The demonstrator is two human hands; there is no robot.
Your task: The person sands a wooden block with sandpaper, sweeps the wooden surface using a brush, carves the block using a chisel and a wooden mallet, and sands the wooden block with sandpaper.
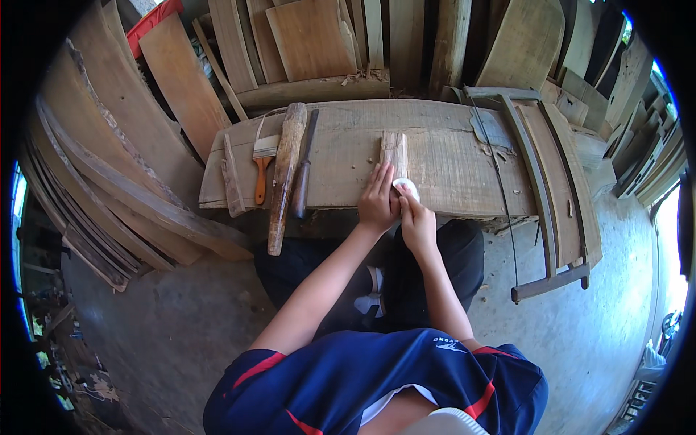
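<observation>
A short, pale piece of wood (394, 147) lies on the broad wooden board in front of me, its far end uncovered. My left hand (378, 199) holds its near part, fingers stretched along it and close together. Right beside it, my right hand (419, 223) is closed on a small white pad (407, 187), pressed against the wood's near right side. Whether the pad is cloth or paper I cannot tell. The hands touch or nearly touch, and they hide the near end of the wood.
On the board (464, 174), left of my hands, lie a paintbrush (264, 159), a thick wooden club (286, 174) and a dark-handled chisel-like tool (304, 174). A frame saw (536, 188) rests at the right. Planks (185, 76) lean behind and leftward.
</observation>
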